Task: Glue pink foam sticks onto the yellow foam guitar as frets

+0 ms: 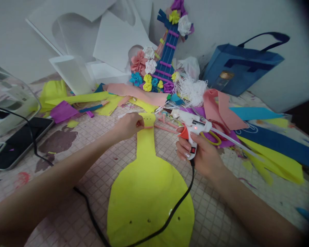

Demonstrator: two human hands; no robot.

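A yellow guitar-shaped cutout [149,185] lies flat on the table, its round body towards me and its narrow neck pointing away. Small dark holes show near its bottom and at the top of the neck. My left hand [130,124] is closed in a pinch at the left edge of the neck, on the end of a thin pink strip [148,127] that lies across it. In my right hand [199,151] is a white hot glue gun [193,125] with an orange trigger and a lit red light. Its nozzle points left, just right of the neck's top.
A decorated blue paper guitar [167,58] with flowers leans on the wall. A blue bag [243,67] stands back right, with white string [192,89] beside the guitar. Coloured scraps and yellow-handled scissors [212,139] lie around. A phone [23,142] is left; the gun's black cord [167,223] crosses the cutout.
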